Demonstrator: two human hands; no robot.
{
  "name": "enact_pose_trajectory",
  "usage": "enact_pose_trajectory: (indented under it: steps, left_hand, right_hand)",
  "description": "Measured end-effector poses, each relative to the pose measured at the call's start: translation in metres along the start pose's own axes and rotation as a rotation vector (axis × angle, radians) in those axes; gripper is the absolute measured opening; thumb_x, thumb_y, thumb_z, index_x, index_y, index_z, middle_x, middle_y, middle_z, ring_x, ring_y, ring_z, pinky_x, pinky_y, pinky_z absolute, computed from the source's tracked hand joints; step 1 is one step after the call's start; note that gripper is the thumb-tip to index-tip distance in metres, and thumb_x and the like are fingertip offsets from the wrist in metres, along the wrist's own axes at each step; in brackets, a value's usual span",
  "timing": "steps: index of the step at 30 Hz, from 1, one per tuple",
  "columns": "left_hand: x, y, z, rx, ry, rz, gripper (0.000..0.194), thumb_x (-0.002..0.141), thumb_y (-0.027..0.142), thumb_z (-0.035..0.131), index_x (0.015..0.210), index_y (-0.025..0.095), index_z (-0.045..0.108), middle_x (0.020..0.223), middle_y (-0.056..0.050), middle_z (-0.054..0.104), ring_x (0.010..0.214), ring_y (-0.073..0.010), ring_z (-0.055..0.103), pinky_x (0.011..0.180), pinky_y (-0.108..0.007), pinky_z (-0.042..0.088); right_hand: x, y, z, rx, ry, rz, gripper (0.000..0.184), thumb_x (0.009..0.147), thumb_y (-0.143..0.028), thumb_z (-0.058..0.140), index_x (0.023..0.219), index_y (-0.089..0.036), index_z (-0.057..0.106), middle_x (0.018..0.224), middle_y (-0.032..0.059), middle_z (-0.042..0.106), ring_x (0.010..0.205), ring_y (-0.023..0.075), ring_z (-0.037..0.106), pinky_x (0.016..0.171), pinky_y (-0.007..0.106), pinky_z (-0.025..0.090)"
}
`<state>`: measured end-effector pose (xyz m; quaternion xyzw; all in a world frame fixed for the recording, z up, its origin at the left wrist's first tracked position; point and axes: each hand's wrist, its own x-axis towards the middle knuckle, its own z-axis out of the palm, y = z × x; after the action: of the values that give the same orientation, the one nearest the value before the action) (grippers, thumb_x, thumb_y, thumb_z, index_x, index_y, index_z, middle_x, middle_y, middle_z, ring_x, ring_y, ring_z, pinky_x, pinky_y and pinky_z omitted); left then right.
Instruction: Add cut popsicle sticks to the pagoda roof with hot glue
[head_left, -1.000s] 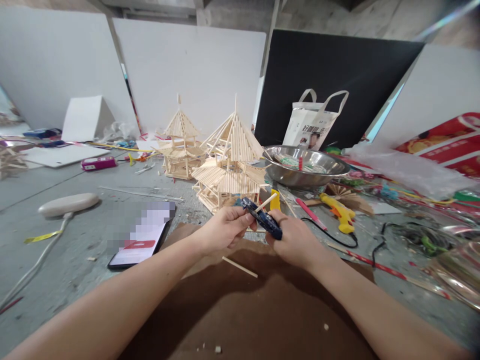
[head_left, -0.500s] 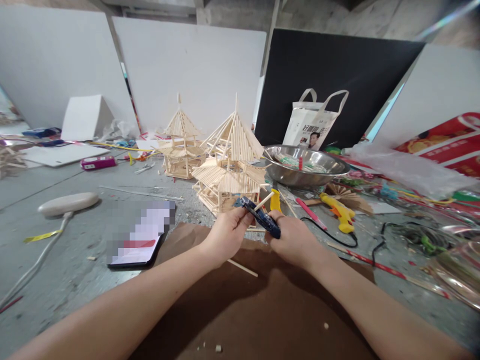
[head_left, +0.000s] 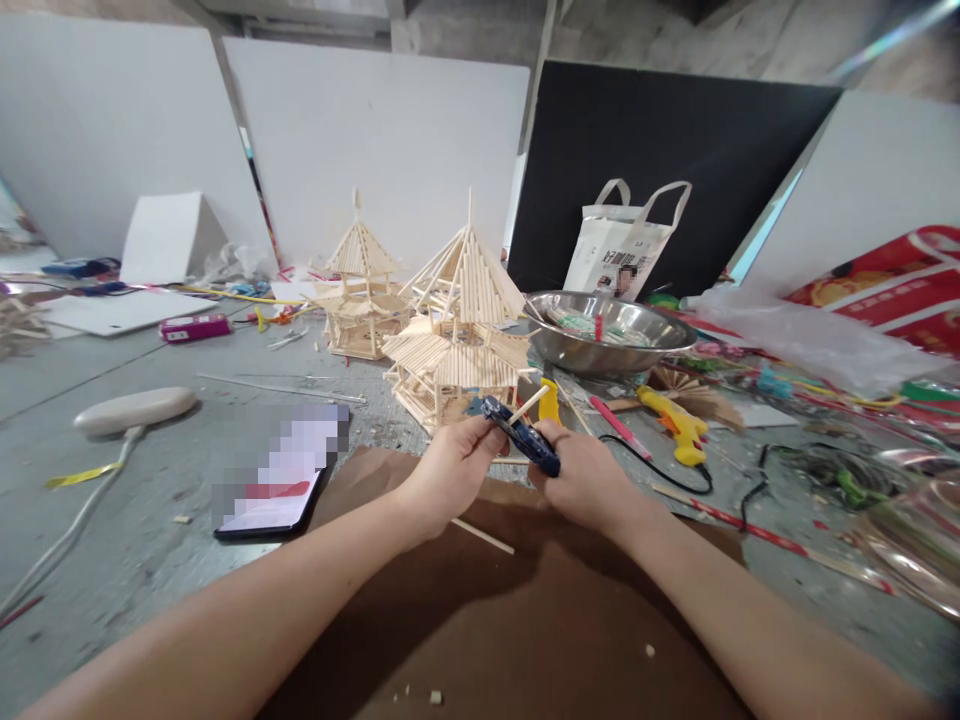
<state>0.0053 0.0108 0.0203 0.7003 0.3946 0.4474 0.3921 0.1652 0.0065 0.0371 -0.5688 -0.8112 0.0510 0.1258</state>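
Note:
My left hand (head_left: pixel 454 465) pinches a thin wooden stick (head_left: pixel 531 402) between thumb and fingers. My right hand (head_left: pixel 589 475) is closed around dark blue cutting pliers (head_left: pixel 531 440), which slant across between the two hands. The stick's free end pokes up to the right past the pliers; where the jaws meet it is partly hidden. Just behind my hands stands a two-tiered pavilion model (head_left: pixel 469 355) of glued wooden sticks, its roof rising to a point. Below my left hand, another loose stick (head_left: pixel 484 536) lies on the brown sheet (head_left: pixel 465 630).
Farther back stands a second stick pavilion (head_left: pixel 358 285). To the right are a steel bowl (head_left: pixel 611 345), a yellow glue gun (head_left: pixel 679 425) with a black cord, and a pink pen-like tool (head_left: pixel 619 425). A phone (head_left: pixel 289 475) and a white corded device (head_left: pixel 135 408) lie left.
Almost nothing differs. The whole view has shifted very slightly, while both hands keep the same grip on the stick and pliers.

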Motion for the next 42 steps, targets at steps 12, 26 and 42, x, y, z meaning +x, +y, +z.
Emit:
enact_pose_trajectory:
  steps: [12,26,42]
  left_hand:
    - [0.003,0.003,-0.012,-0.592,-0.34,-0.355,0.029,0.072,0.042,0.052,0.065,0.015,0.047,0.038,0.01,0.023,0.03,-0.0005,0.016,0.031,-0.016,0.012]
    - [0.001,-0.006,-0.022,-0.943,-0.695,-0.5,0.022,0.077,0.033,0.048,0.066,0.015,0.051,0.042,0.009,0.015,0.032,-0.0012,0.007,0.027,-0.011,0.008]
    - [0.002,-0.002,-0.02,-0.808,-0.549,-0.43,0.022,0.076,0.035,0.049,0.067,0.015,0.048,0.04,0.01,0.017,0.031,-0.0014,0.009,0.029,-0.013,0.009]
  right_hand:
    - [0.0,0.008,0.003,0.177,0.013,-0.129,0.027,0.066,-0.015,0.042,0.092,-0.018,0.047,0.086,0.0051,0.057,0.079,0.016,0.053,0.071,0.025,0.037]
    - [-0.005,0.005,-0.003,0.208,0.059,-0.254,0.027,0.063,-0.016,0.046,0.09,-0.018,0.049,0.085,0.0047,0.057,0.075,0.0154,0.052,0.067,0.026,0.038]
    - [-0.002,0.005,0.002,0.092,0.02,-0.092,0.014,0.064,-0.021,0.046,0.078,-0.019,0.046,0.069,0.0035,0.057,0.061,0.0159,0.052,0.056,0.025,0.036]
